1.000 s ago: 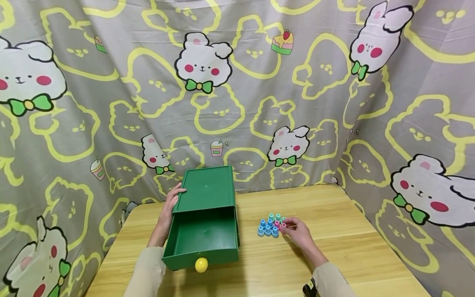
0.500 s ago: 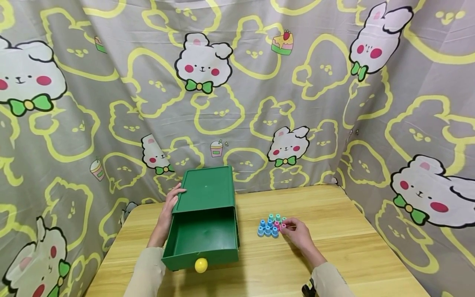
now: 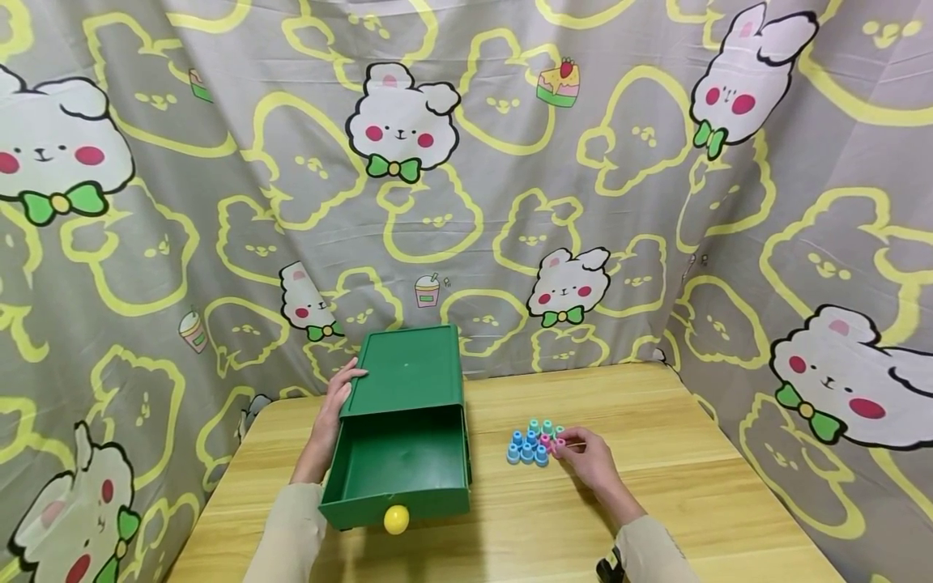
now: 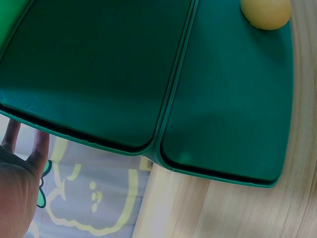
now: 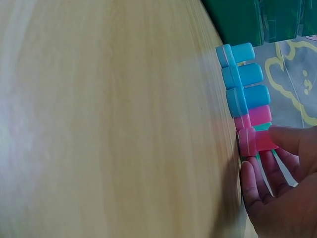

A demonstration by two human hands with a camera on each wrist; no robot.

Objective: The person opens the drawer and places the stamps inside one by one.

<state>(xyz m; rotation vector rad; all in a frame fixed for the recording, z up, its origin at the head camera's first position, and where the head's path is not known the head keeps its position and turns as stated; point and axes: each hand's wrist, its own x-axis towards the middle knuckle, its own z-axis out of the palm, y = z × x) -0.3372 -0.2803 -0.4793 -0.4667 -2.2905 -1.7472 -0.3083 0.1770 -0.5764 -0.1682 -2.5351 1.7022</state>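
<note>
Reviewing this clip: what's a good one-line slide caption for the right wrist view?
Right hand pinching a pink peg, with blue pegs nearby on the table.

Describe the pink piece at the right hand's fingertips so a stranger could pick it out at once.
Find the green drawer box on the wooden table. To its right in the head view stands a cluster of small blue, green and pink pieces. Your pink piece is at its right side, set apart from the other pink piece by the right hand pinching it.

Left hand (image 4: pixel 19 191) against green box (image 4: pixel 143 82) (with yellow knob (image 4: pixel 267 12))
</note>
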